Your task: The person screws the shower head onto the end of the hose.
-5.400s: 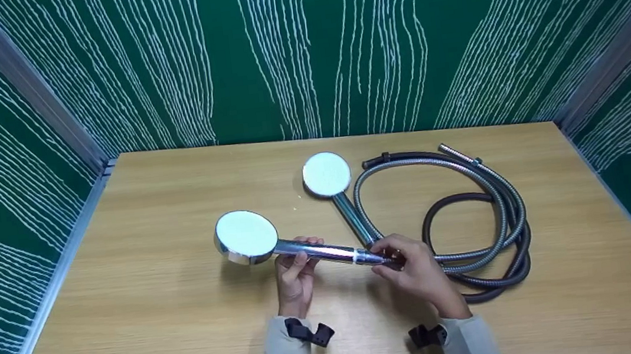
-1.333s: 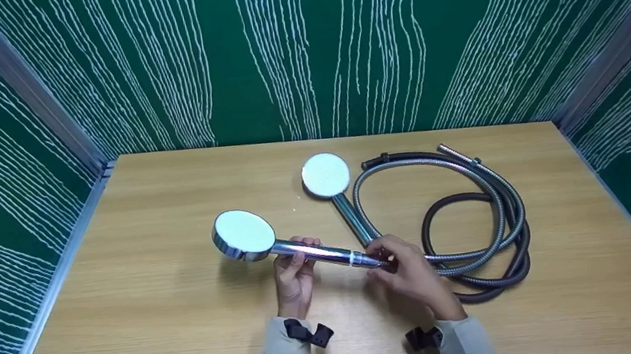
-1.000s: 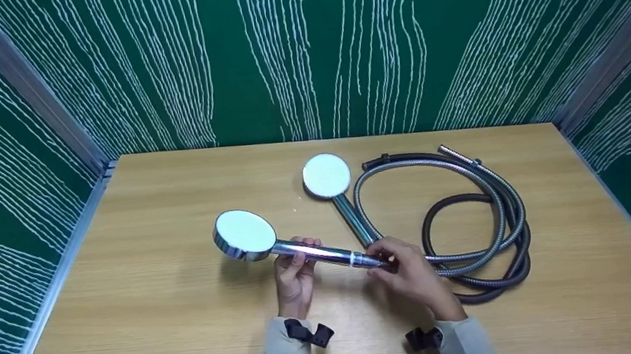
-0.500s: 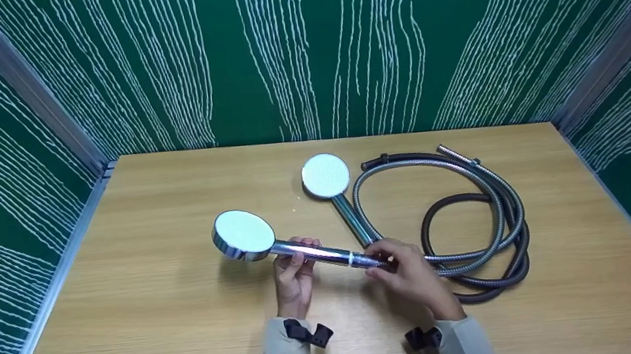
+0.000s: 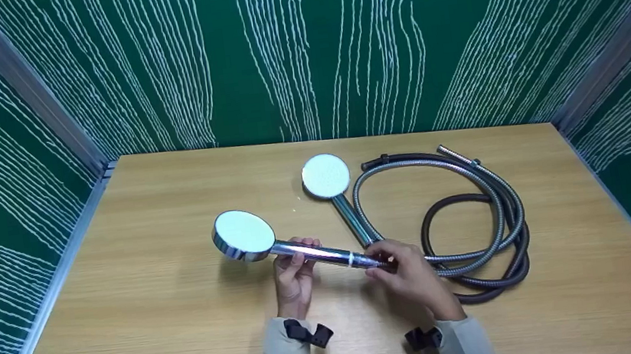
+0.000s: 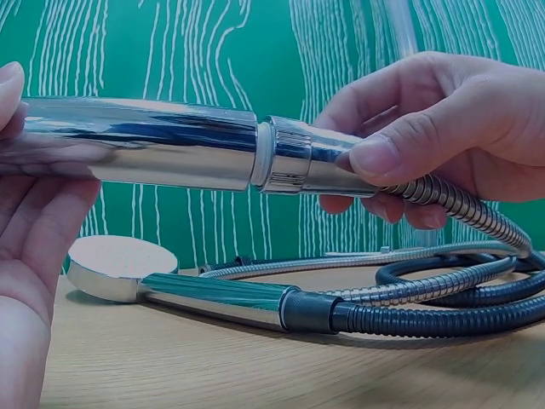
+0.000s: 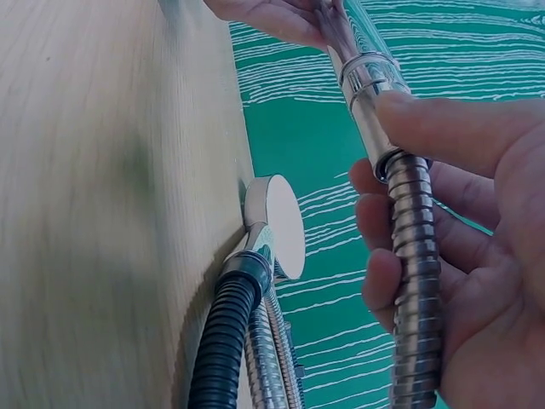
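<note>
My left hand holds a chrome shower head by its handle, raised over the table with the white spray face up. At the handle's lower end, my right hand pinches the chrome hose connector between thumb and fingers. A white ring shows in the narrow gap between handle and connector. From the connector, a ribbed metal hose runs down past the right palm. Behind the hands lies a second shower head, its handle joined to a black hose by a dark collar.
The metal and black hoses lie in overlapping loops on the right of the wooden table. Green panels with white wavy lines stand at the back and both sides. Each wrist wears a black mount.
Since the oldest frame, the right hand and connector have shifted slightly left, and the white band at the handle's end looks narrower. Over the last second almost nothing has moved.
</note>
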`<state>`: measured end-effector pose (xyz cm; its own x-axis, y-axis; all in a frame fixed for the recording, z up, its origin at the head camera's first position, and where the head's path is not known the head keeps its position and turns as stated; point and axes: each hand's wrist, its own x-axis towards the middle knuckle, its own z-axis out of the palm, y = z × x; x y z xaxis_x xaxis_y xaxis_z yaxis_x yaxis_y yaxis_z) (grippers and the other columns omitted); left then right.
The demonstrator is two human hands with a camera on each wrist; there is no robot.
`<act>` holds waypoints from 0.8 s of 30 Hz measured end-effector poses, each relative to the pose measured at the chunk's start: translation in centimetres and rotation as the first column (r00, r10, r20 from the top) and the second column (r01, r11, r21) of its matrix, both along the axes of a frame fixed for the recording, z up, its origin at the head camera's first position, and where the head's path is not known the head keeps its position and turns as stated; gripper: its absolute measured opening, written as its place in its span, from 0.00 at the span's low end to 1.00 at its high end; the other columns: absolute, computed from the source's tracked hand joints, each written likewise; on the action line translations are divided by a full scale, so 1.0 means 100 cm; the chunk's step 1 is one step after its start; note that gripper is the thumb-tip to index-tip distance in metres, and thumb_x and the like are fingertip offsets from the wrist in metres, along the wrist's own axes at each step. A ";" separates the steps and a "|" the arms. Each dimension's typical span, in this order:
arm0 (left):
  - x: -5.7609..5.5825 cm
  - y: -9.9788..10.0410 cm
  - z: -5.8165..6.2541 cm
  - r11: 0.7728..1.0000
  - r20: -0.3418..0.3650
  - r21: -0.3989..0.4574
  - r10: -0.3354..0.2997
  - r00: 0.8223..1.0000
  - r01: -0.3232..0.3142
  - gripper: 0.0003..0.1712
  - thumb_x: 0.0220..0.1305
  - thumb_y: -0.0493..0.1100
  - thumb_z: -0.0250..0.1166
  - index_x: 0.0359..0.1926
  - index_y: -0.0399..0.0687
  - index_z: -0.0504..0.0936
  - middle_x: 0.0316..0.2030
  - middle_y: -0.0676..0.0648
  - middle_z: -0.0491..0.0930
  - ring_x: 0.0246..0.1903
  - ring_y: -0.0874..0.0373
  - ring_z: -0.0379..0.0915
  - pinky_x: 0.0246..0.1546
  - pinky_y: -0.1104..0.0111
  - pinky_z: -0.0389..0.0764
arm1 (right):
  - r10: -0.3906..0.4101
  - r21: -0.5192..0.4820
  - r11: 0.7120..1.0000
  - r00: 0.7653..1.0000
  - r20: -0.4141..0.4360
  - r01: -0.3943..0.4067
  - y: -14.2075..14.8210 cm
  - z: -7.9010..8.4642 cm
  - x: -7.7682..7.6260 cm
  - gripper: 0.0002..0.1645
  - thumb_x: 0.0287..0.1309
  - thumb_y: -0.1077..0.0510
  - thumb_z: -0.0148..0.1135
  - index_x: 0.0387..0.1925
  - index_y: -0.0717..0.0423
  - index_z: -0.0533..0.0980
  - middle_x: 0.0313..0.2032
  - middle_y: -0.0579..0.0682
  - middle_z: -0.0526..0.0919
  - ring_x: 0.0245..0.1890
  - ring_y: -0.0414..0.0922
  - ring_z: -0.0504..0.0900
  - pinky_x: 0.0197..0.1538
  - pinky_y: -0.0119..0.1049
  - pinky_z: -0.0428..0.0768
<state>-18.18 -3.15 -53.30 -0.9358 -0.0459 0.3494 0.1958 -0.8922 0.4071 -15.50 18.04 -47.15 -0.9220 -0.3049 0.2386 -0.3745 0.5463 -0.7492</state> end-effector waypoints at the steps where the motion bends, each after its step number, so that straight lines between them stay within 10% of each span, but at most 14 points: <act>1: 0.000 0.000 0.000 1.000 0.001 0.001 0.001 1.000 -0.001 0.10 0.62 0.32 0.60 0.42 0.42 0.84 0.37 0.46 0.85 0.42 0.54 0.82 0.55 0.62 0.82 | -0.004 0.004 1.000 1.000 0.001 0.004 0.000 0.000 0.000 0.19 0.46 0.64 0.72 0.42 0.51 0.78 0.37 0.44 0.82 0.37 0.40 0.80 0.42 0.32 0.84; 24: 0.000 0.000 -0.001 1.000 -0.007 -0.015 0.022 1.000 -0.022 0.11 0.62 0.31 0.58 0.42 0.41 0.83 0.38 0.45 0.86 0.43 0.53 0.82 0.55 0.62 0.82 | -0.029 -0.030 0.999 0.999 -0.032 0.028 -0.003 -0.003 -0.001 0.18 0.43 0.68 0.72 0.36 0.51 0.77 0.34 0.45 0.81 0.35 0.42 0.79 0.39 0.30 0.84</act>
